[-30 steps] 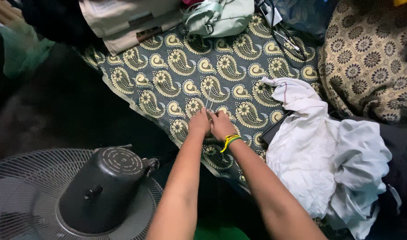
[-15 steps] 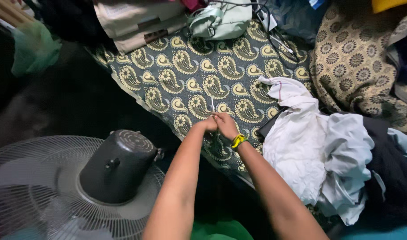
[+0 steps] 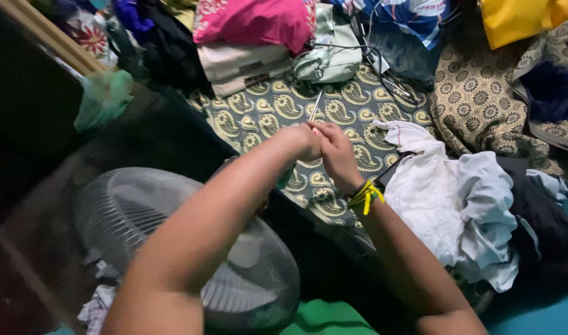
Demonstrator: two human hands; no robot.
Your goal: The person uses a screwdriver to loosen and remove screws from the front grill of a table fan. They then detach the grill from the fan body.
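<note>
- Pale, thin and straight, a stick-like rod (image 3: 316, 105) rises out of the two hands, its lower end hidden where they meet; whether it is metal or plastic is too blurred to tell.
- Its long axis runs up and slightly right, away from the person, over the green paisley cloth (image 3: 278, 108).
- Left hand (image 3: 306, 141) is curled shut around the rod's base; right hand (image 3: 335, 155) is closed against it from the right, fingers bent, touching the left.
- Both hands are equally near; neither has the free tip.
- Yellow and green woven bands (image 3: 365, 195) circle the right wrist.
- Crumpled white fabric (image 3: 458, 205) lies just right of the forearm, soft and creased.
- Below the left arm sits a wire-grilled fan (image 3: 129, 205).
</note>
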